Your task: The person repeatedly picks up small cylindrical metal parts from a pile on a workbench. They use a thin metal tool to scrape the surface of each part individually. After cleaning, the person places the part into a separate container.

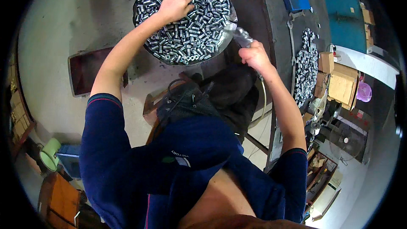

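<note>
A wide round metal pan (227,42) is heaped with short shiny metal sleeves (186,34). My left hand (176,7) rests on the heap toward its far side, fingers spread and touching the sleeves; none is visibly gripped. At the pan's right rim, my right hand (255,56) is closed around a silvery metal air gun (242,38). Its front end points left over the rim and is smeared by motion. A pale hose (263,97) runs down below this hand.
A dark workbench along the right holds another pile of metal parts (306,68), a long wrench (291,38), a blue box (296,1) and cardboard boxes (325,62). On the floor at left lies a dark rectangular tray (78,76). A green container (51,154) stands lower left.
</note>
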